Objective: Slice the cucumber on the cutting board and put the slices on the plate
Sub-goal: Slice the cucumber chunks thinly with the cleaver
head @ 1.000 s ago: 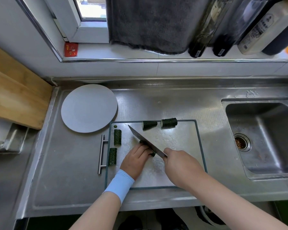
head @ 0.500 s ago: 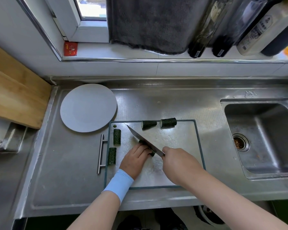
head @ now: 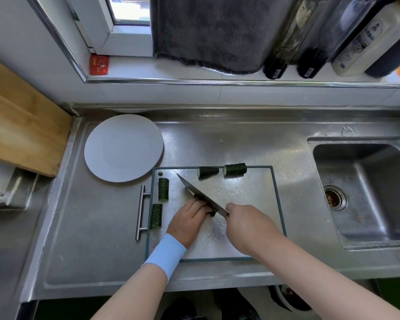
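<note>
Cucumber (head: 212,213) lies on the board (head: 245,199) under the left hand (head: 188,224), whose curled fingers (head: 200,206) hold it; the right hand (head: 247,225) grips the knife (head: 200,195), blade slanting across it.

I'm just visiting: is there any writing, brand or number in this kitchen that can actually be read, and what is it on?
No text is legible.
Red packet on the sill: print too blurred.
White bottle: label characters too blurred.
Left dark bottle: barcode sticker, too small.
Next dark bottle: barcode sticker, too small.
</note>
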Tool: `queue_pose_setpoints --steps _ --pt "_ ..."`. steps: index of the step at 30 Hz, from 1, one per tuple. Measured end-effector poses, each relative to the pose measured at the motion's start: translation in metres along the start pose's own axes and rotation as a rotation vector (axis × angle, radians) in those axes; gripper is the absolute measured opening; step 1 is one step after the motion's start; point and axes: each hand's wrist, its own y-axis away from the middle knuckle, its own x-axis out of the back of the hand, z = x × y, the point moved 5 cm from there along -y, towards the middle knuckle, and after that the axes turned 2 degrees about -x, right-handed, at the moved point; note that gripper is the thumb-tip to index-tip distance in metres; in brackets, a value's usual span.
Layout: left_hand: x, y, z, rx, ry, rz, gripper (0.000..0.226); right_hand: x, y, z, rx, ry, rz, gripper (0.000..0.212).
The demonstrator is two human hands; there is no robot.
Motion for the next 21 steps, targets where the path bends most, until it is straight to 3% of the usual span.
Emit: queue_pose_setpoints --steps 13,21 --pt "0.003 -0.002 0.002 0.002 0.010 -0.006 0.009 -0.018 -0.006 0.006 0.007 -0.077 0.025 0.010" --pt "0.004 -0.002 0.002 -0.001 0.012 -0.018 0.015 -0.026 0.002 0.026 -0.008 -0.159 0.003 0.020"
